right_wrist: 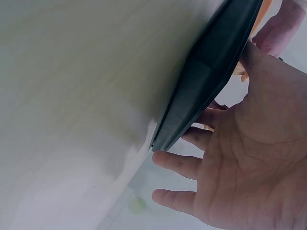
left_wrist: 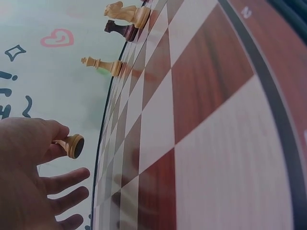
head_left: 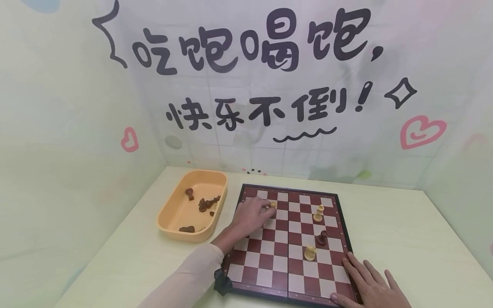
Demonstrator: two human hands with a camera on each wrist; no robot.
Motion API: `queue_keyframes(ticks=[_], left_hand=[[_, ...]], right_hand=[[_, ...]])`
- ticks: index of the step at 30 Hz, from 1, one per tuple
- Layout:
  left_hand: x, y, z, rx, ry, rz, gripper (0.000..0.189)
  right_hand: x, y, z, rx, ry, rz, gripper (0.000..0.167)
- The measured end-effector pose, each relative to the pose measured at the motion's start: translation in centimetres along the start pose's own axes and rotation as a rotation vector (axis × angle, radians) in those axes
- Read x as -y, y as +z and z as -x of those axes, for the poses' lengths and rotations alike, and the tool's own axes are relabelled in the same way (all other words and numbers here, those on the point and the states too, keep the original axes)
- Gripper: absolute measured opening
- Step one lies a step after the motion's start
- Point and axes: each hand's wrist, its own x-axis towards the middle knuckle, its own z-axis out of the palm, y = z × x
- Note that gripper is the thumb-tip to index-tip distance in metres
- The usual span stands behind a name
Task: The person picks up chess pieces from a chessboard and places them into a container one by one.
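My left hand (head_left: pixel 252 214) is over the far left of the checkered chessboard (head_left: pixel 265 259), pinching a light chess piece (left_wrist: pixel 73 146) between thumb and forefinger. The dark underside of the piece's base shows in the left wrist view, clear of the board; its upper part is hidden by the fingers. My right hand (head_left: pixel 373 280) rests at the near right edge of the board, fingers spread straight. On the board's right half stand a light king (left_wrist: pixel 100 64), a dark knight (head_left: pixel 322 238) and a light knight (head_left: pixel 310 253).
A yellow-orange tray (head_left: pixel 165 233) left of the board holds several dark pieces (head_left: pixel 208 204) lying about. A small black object (head_left: pixel 222 282) is at the board's near left corner. Behind the pale table (head_left: pixel 404 231) rises a printed wall sheet (head_left: pixel 239 158).
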Motion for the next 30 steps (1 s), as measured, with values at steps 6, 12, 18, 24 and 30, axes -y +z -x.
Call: queue_keyframes(ticks=[6, 12, 18, 24, 30], left_hand=[[-0.24, 0.16, -0.09, -0.006, 0.003, 0.003, 0.029], [-0.53, 0.27, -0.11, -0.017, 0.004, 0.016, 0.019], [-0.43, 0.22, -0.26, -0.030, 0.027, 0.026, 0.023], [-0.22, -0.06, -0.32, -0.030, 0.036, 0.042, 0.035], [0.08, -0.19, -0.31, -0.030, 0.024, 0.041, 0.031]], right_hand=[[-0.04, -0.04, -0.04, -0.004, -0.004, 0.003, 0.102], [-0.05, -0.10, 0.03, -0.001, -0.007, -0.008, 0.102], [-0.09, -0.12, 0.01, 0.009, -0.004, -0.014, 0.102], [0.04, -0.20, 0.00, 0.017, 0.002, -0.008, 0.103], [0.13, -0.18, 0.05, 0.013, 0.006, -0.001, 0.103]])
